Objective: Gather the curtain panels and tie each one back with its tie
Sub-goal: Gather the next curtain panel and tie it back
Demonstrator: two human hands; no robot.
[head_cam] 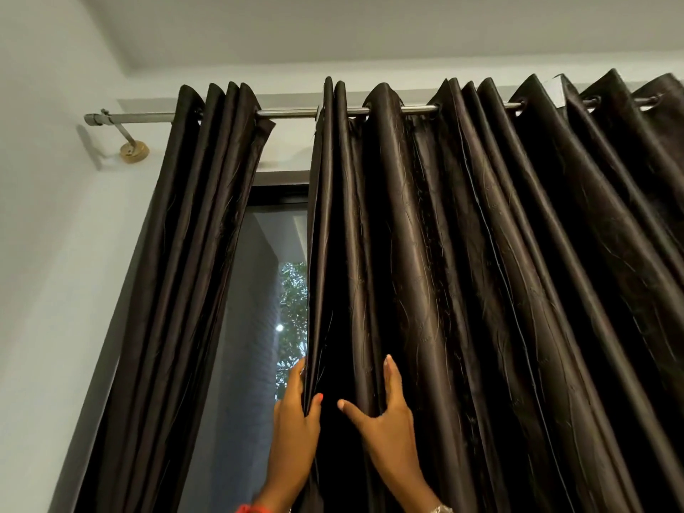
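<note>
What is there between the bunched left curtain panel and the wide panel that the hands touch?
In the head view, a window with foliage outside, and bare rod above.

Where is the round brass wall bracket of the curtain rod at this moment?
In the head view the round brass wall bracket sits at upper left on the white wall, just below the left end of the silver metal curtain rod and left of the gathered dark brown curtain panel.

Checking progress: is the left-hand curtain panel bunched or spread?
Bunched: the left curtain panel hangs in tight folds beside bare window glass.
</note>
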